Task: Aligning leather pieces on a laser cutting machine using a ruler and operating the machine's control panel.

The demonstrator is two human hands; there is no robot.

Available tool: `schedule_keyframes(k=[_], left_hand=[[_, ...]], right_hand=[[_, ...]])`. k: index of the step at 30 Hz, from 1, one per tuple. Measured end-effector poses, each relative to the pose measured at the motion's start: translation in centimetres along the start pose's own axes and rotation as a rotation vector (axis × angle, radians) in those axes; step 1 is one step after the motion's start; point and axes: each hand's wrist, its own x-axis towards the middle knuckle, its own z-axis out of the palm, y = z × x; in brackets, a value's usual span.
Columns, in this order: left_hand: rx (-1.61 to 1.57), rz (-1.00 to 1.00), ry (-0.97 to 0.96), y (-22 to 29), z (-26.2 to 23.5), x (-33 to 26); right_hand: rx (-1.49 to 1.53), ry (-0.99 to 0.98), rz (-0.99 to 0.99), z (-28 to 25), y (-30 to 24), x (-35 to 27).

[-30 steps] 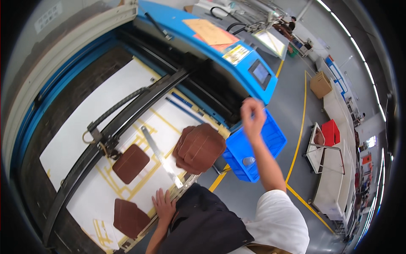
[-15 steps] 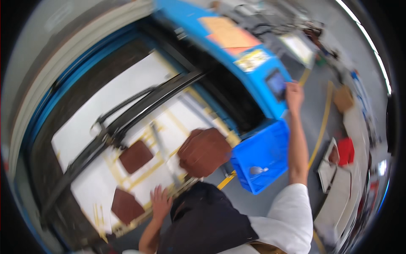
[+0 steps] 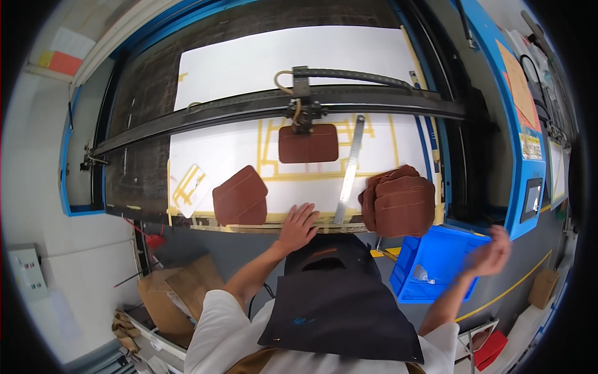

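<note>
Panel (image 3: 308, 146) under carriage (image 3: 302, 112), likely squared to tape (image 3: 280, 176); left hand (image 3: 298, 227) open near, empty; right hand (image 3: 490, 254) half-curled, hold unclear.

Cardboard boxes (image 3: 161, 296) stood lower left | pale box (image 3: 27, 272) showed far left | brown carton (image 3: 544, 288) sat right | red bin (image 3: 493, 350) stood lower right

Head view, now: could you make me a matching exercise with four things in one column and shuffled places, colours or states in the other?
1. Left hand
2. Right hand
3. Metal ruler
4. Plastic bin

A. Blue, with a small clear item inside
B. At the near edge of the white sheet
C. Blurred
D. Silver, lying left of the brown stack

Pairs: 1-B, 2-C, 3-D, 4-A
</note>
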Motion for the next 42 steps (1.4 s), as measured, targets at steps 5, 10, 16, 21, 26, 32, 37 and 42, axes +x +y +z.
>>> schedule_keyframes(k=[5,10,16,21,26,32,37,42], left_hand=[[-0.103,-0.194,0.169,-0.2,-1.5,-4.5],[-0.017,-0.523,0.457,-4.3,-5.1,-9.9],[-0.417,-1.112,0.646,-10.9,-9.6,-11.3],[-0.247,-0.871,0.426,-13.0,-9.9,-10.6],[-0.851,-1.078,0.228,-12.5,-10.5,-9.4],[-2.058,-1.346,0.208,-8.7,-13.2,-5.9],[-2.291,-1.273,0.747,-12.0,-10.6,-8.3],[-1.39,-1.384,0.692,-12.9,-11.6,-9.2]], right_hand=[[0.314,-1.093,0.565,15.4,-10.1,-14.4],[0.372,-1.535,0.75,24.1,-10.6,-27.2],[0.335,-1.301,1.23,35.4,-13.2,-30.6],[0.149,-1.22,1.418,39.0,-14.5,-30.0],[0.107,-1.111,1.421,40.3,-13.5,-32.5],[0.538,-1.026,1.618,39.9,-17.3,-31.1],[0.673,-1.26,1.575,37.1,-19.8,-29.0],[0.466,-1.364,1.386,35.0,-17.9,-33.8]])
